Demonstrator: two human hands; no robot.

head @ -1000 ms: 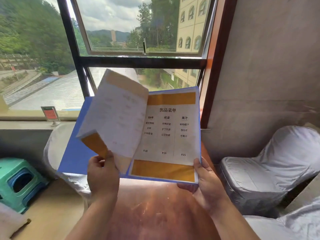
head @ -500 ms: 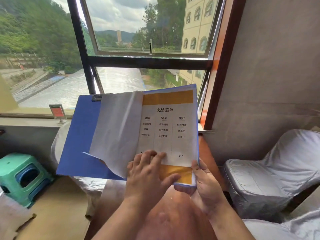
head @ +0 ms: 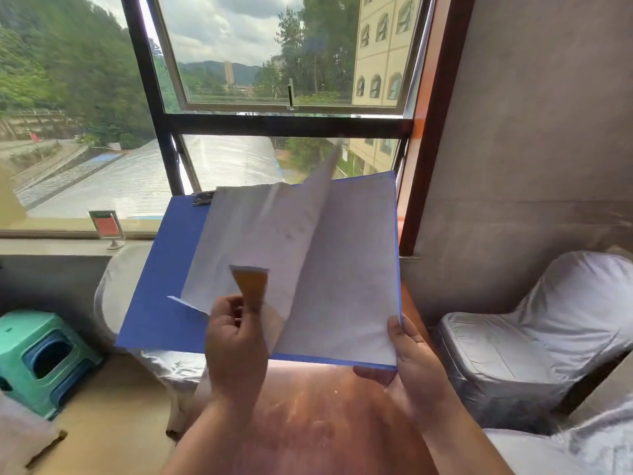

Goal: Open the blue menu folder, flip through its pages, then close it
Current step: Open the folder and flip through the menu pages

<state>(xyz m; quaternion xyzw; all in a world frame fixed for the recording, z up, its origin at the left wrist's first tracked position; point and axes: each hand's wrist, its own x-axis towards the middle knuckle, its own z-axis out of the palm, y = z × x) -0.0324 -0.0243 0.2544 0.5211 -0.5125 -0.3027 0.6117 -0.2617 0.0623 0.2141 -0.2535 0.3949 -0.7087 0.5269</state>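
Note:
The blue menu folder is held open in the air above a reddish-brown table. Its left cover is bare blue, with a metal clip at its top edge. My left hand pinches the lower corner of a white page, which stands lifted mid-turn, its orange band showing at the folded corner. A blank white page lies flat on the right half. My right hand grips the folder's lower right corner, thumb on top.
The wooden table lies below my arms. White-covered chairs stand at the right and behind the folder. A green plastic stool sits at the lower left. A small red sign holder stands on the window sill.
My left hand left the printed drinks page and lifted it by its lower corner, swinging it up and leftward. A blank page now shows on the right. My right hand kept its grip.

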